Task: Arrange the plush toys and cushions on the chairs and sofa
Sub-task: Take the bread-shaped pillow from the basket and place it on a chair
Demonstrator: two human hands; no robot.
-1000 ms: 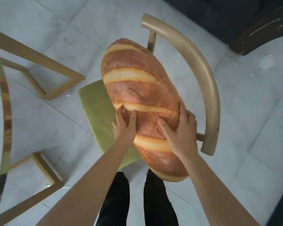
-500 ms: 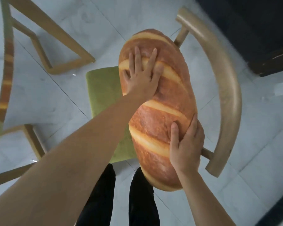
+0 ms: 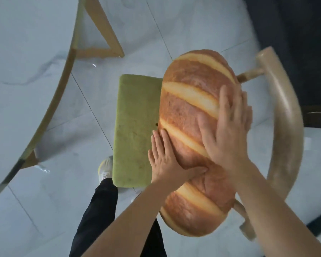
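- Head view: a loaf-shaped cushion [image 3: 185, 86] lies lengthwise on the chair [image 3: 285, 117], against its curved backrest, beside the bare part of the green seat pad [image 3: 135, 127].
- The left hand [image 3: 165, 160] and right hand [image 3: 228, 127] press flat on it, fingers straight, gripping nothing.
- It looks soft and light, and is probably best held by its long flanks.

L hand [image 3: 167, 160] flat, thumb splayed; R hand [image 3: 228, 130] flat, fingers straight, both arms reaching fwd.

Floor: pale grey-white marble-look tiled floor [image 3: 193, 25], thin dark joints.
Table: clear round table top with a curved wooden rim [image 3: 57, 93], at left.
Table base: light wooden triangular leg frame [image 3: 104, 34], seen through the top.
Clothing: black trousers [image 3: 93, 219]; white shoe [image 3: 105, 168] on the floor.
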